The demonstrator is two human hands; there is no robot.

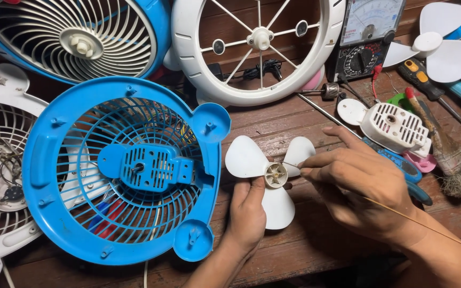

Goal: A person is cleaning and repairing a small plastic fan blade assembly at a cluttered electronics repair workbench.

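3 thin white blades make the small fan propeller (pixel 267 176) look light, slightly bendy and easily cracked; its hub is safest to grip. Left hand (pixel 247 212) pinches it above the counter (pixel 305 250); right hand (pixel 366 184), fingers closed, holds a thin stick (pixel 401 216) to the hub.

left hand (pixel 247 213): bare, no glove, no ring that shows
left fingers (pixel 239 192): bare, seen from the back; nails mostly hidden from this angle
left wrist and forearm: bare down to the bottom edge of the picture, no watch, no band, no sleeve in view
right hand (pixel 368 186): bare, no glove, knuckles and tendons standing out across the back
right fingers (pixel 316 160): bare, short nails as far as can be told, no ring seen
right wrist and forearm: bare to the right-hand corner, no watch or strap, no cuff showing
clothing: none in view; sleeves, if worn, end above what the head camera takes in
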